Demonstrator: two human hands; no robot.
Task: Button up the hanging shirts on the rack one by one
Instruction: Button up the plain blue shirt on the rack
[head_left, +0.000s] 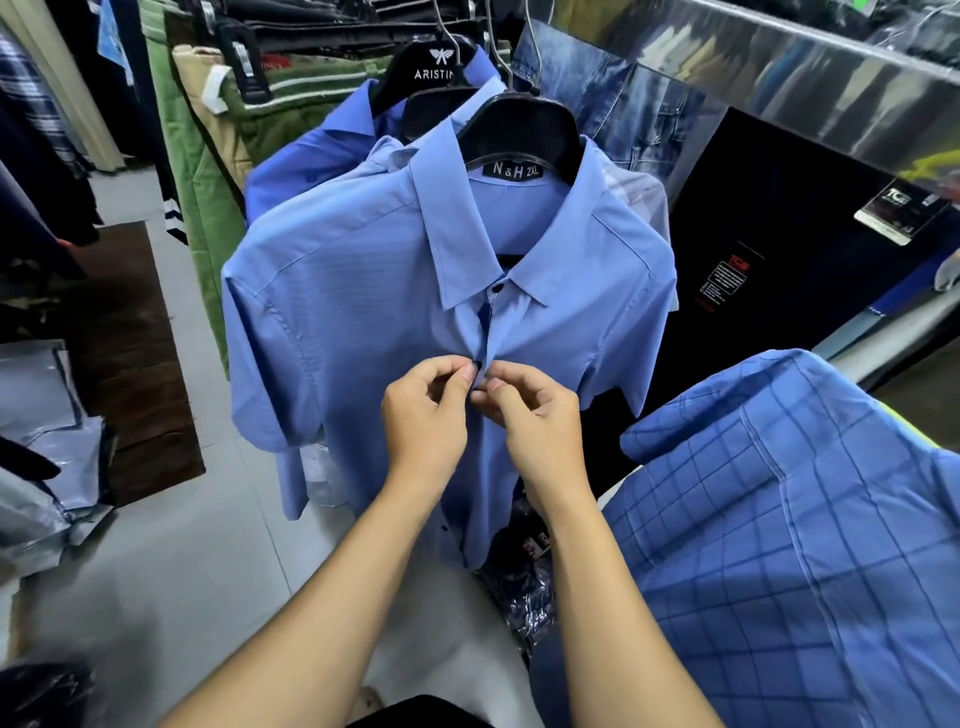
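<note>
Fingers (470, 375) of both hands pinching the front placket of the light blue shirt (363, 291), chest height. Left hand (426, 415) grips one edge, right hand (535, 421) the other, thumbs meeting at the seam. Shirt hangs on a black hanger (524, 130), front of the rack, a darker blue shirt (311, 156) behind it. Collar button (498, 288) looks done. Judgement: second button in hand. Keep the placket taut, line up hole over button, push through with the thumb, then work downward.
</note>
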